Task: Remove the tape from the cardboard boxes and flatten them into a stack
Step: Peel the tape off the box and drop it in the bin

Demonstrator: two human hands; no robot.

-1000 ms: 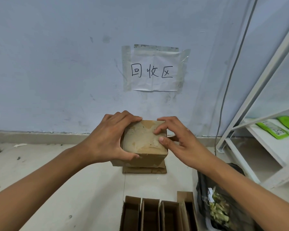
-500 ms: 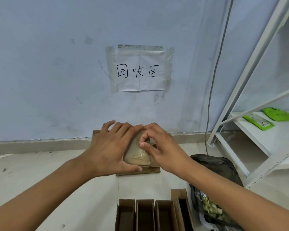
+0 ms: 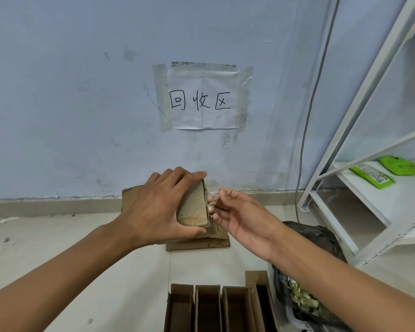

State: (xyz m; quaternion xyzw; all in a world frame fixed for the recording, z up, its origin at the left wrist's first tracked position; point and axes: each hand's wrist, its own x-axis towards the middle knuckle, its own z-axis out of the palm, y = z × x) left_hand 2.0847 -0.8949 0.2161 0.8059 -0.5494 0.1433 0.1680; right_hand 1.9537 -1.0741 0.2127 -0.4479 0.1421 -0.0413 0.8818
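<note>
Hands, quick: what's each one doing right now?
Left hand: closed around the small cardboard box, holding it up.
Right hand: fingertips pinched at the box's right edge, apparently on clear tape; hard to confirm.

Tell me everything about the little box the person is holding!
The small cardboard box is brown and worn, with a shiny, scuffed face that looks taped. It is tipped up on edge above a flat cardboard stack on the floor by the wall. The left hand grips it from the left side, and the right hand pinches at its right edge, perhaps at tape.
</note>
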